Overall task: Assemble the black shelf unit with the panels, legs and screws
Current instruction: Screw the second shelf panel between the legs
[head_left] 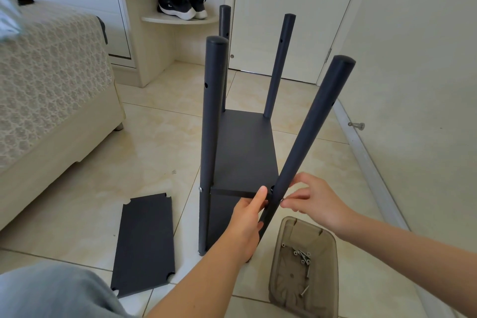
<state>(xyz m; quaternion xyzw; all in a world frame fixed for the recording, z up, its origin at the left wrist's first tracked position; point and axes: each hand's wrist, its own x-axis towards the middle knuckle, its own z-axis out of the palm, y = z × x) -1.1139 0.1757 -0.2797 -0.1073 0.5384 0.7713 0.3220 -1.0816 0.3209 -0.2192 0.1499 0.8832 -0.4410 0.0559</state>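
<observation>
The half-built black shelf unit stands on the tiled floor: a black panel sits between several round black legs. Three legs stand upright; the near right leg leans to the right. My left hand grips that leaning leg just below the panel's front right corner. My right hand pinches a small screw against the leg's right side at panel height. A screw head shows on the near left leg. A loose black panel with notched corners lies flat on the floor to the left.
A smoky clear plastic tray holding several screws lies on the floor by my right forearm. A bed stands at the left, a wall with a doorstop at the right, a door behind. Black shoes sit on a corner shelf.
</observation>
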